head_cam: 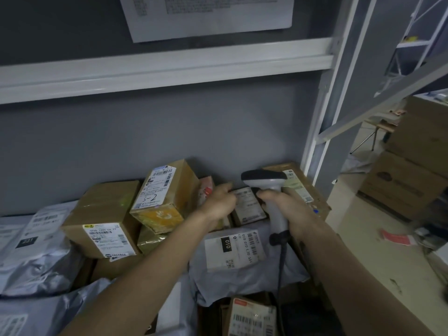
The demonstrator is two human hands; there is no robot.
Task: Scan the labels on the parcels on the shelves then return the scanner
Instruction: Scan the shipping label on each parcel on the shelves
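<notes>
Your right hand (289, 209) gripped the scanner (271, 190), white-handled and dark-headed, its cable hanging, above the shelf's parcels. Your left hand (219, 202) pinched a small brown box (249, 209) bearing a white label, just beside the scanner's head.

Handwritten "5-2" on tilted carton's label (155, 190); "010" and "010 010 L30" on grey mailer's label (234, 248); wall sheet (208, 13) print illegible.
</notes>
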